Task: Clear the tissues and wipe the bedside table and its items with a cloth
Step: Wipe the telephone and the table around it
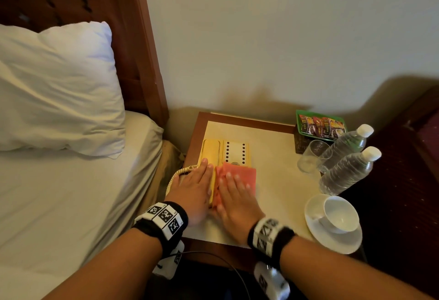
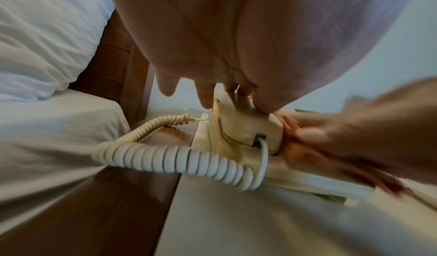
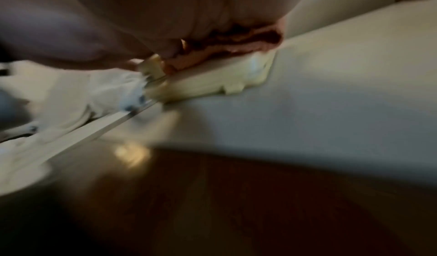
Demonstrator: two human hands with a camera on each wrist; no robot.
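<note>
The person's right hand (image 1: 234,195) lies flat, fingers straight, pressing a folded pink cloth (image 1: 240,173) onto the near part of a cream corded telephone (image 1: 234,152) at the left side of the bedside table (image 1: 273,157). The left hand (image 1: 194,185) rests beside it with fingers extended on the handset (image 1: 210,151), apparently steadying it rather than gripping. The cloth looks soft and limp, likely to bunch unless kept under a flat palm, and is best held by its folded stack. The phone seems light, hard plastic that could slide or tip its handset off, and the coiled cord (image 2: 165,155) hanging off the table edge may tug it. Counted on the table's right side: two water bottles (image 1: 344,171), one drinking glass (image 1: 312,157), one white cup (image 1: 339,214) on one saucer (image 1: 332,240), and one box of sachets (image 1: 320,126). No tissues are visible.
</note>
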